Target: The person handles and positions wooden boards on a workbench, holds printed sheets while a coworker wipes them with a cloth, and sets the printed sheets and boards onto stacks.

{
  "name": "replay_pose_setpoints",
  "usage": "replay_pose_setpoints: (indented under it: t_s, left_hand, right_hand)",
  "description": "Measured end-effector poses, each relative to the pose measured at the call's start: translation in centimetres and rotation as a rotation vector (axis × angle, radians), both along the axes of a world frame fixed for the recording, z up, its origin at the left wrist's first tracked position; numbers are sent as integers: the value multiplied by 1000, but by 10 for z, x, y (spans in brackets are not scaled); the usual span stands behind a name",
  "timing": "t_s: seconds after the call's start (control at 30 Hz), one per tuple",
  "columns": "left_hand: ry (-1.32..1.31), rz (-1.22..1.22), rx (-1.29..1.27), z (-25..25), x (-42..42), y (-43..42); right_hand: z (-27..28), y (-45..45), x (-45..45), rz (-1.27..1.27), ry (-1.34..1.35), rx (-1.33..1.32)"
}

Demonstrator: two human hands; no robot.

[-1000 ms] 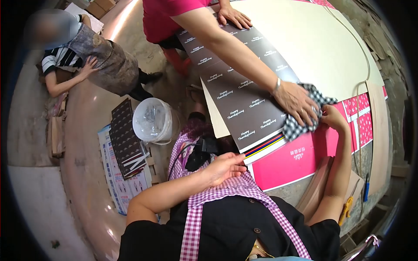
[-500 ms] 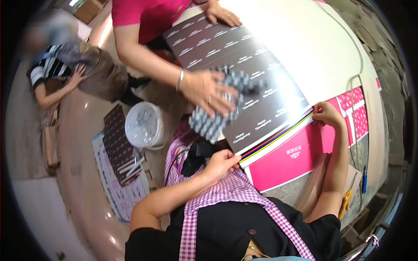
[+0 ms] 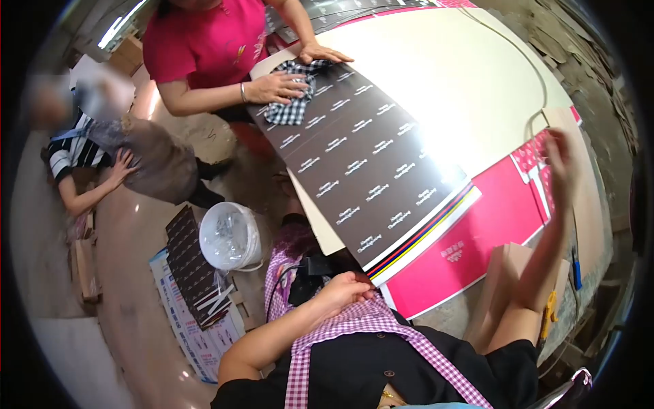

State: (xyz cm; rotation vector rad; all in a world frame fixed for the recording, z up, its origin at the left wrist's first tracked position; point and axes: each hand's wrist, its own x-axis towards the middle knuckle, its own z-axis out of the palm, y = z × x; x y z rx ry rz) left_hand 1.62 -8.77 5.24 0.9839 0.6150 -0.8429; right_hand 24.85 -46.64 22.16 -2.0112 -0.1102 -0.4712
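A dark printed sheet (image 3: pixel 354 160) with white lettering lies over a cream board (image 3: pixel 436 75). Along its near edge run red, blue and yellow stripes. My left hand (image 3: pixel 347 292) pinches the near left corner of this sheet. My right hand (image 3: pixel 558 153) is raised off the sheet at the right, over the table's right side; it is blurred and its fingers are hard to make out. A co-worker's hand (image 3: pixel 278 88) presses a black-and-white checked cloth (image 3: pixel 294 105) on the far left part of the sheet, and their other hand rests at its far edge.
Pink printed sheets (image 3: pixel 446 255) lie beneath the near edge. Wood blocks (image 3: pixel 492 293), a yellow-handled tool (image 3: pixel 549 313) and a blue-handled tool (image 3: pixel 577 274) are at the right. At the left are a white bucket (image 3: pixel 230 235), a stack of dark strips (image 3: pixel 194 262) and another person (image 3: pixel 146 153).
My right hand has let go of the sheet's right corner and moved right. The co-worker's cloth has moved from the near right to the far left. My left hand stays at its corner.
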Motion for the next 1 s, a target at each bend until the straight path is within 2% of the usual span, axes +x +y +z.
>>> replay_pose_setpoints:
  t_s: [0.03, 0.07, 0.1, 0.13, 0.17, 0.2, 0.23, 0.27, 0.3, 0.5, 1.0]
  left_hand:
    - [14, 36, -22, 1, 1, -2]
    - [28, 71, -40, 3, 1, 0]
    - [27, 51, 7, 5, -2, 10]
    - [53, 110, -45, 6, 3, -1]
    - [56, 114, -57, 4, 3, 0]
    - [49, 116, -60, 4, 4, -2]
    - [32, 113, -112, 0, 4, -1]
    - [32, 111, -107, 0, 5, -2]
    - [35, 108, -95, -1, 6, -2]
    - [58, 161, -88, 0, 8, 1]
    - [43, 299, -206, -4, 5, 15]
  right_hand:
    - [14, -24, -4, 52, -127, -49]
    - [38, -37, -18, 131, -456, -296]
    - [95, 77, -28, 145, -454, -264]
    - [88, -26, -57, 175, -653, -218]
    - [114, -25, -70, 193, -850, -168]
    - [164, 35, -94, 201, -1051, -119]
    - [189, 17, -109, 321, -1109, -78]
    - [208, 41, -129, 613, -1027, 153]
    - [228, 92, -120, 351, -1444, 885]
    - [198, 103, -91, 317, -1326, 903]
    - [148, 125, -66, 355, -886, 739]
